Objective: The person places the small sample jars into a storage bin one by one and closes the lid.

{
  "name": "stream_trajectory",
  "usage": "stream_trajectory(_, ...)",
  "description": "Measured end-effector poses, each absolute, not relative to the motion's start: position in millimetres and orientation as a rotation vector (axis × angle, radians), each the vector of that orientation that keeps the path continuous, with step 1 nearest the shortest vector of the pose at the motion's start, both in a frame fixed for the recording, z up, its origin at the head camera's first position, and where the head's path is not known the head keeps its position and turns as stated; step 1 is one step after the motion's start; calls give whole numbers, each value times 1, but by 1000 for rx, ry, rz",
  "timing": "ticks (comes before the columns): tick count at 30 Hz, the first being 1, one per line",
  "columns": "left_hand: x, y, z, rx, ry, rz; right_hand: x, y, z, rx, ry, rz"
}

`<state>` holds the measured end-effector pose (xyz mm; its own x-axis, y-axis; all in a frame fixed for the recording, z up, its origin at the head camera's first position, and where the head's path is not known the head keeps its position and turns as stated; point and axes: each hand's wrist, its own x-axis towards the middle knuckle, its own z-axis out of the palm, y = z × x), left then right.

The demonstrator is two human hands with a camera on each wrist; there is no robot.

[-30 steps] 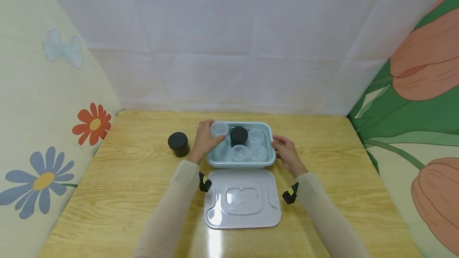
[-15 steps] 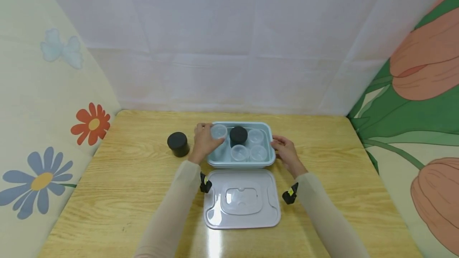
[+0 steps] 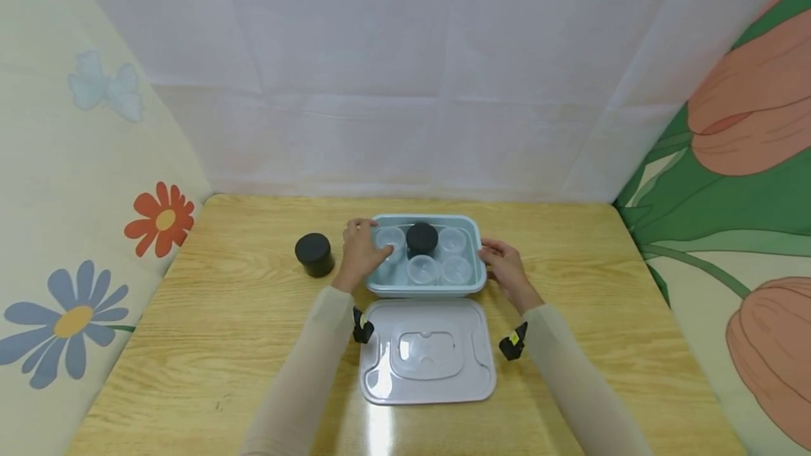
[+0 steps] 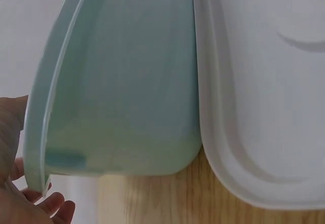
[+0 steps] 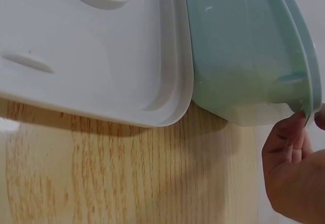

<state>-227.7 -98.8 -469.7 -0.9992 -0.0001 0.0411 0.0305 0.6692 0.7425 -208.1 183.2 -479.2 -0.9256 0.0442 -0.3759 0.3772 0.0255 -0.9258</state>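
A light blue plastic box (image 3: 423, 293) stands mid-table, without its lid. Inside it are several clear round cups and one black-lidded jar (image 3: 422, 238). My left hand (image 3: 361, 252) is at the box's left end, its fingers outside the rim and its thumb reaching over the inside, close to the back-left clear cup (image 3: 389, 237). In the left wrist view those fingertips (image 4: 53, 203) curl below the rim. At the opposite end my right hand (image 3: 507, 266) grips the rim, fingers (image 5: 289, 130) tucked under it in the right wrist view.
The pale rectangular lid (image 3: 427, 389) lies flat in front of the box, close against it. Another black jar (image 3: 315, 255) stands to the left on the wooden table (image 3: 222, 343). A white cloth hangs behind, with patterned cloths at both sides.
The back-left clear cup has gone down into the box and slightly right. My left fingers have shifted from that cup to the box's left rim. The right hand has stayed put.
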Motion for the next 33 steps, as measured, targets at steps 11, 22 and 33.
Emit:
stream_trajectory(11, -222, -113, -458, -24, -2795, -1299, -208, 183, -478, 447, 2060, -1995)
stream_trajectory(22, -217, -138, -450, 52, -2804, -1312, -209, 183, -476, 445, 2062, -1991)
stream_trajectory(33, -212, -165, -449, 111, -2778, -1297, -208, 183, -476, 449, 2080, -1959)
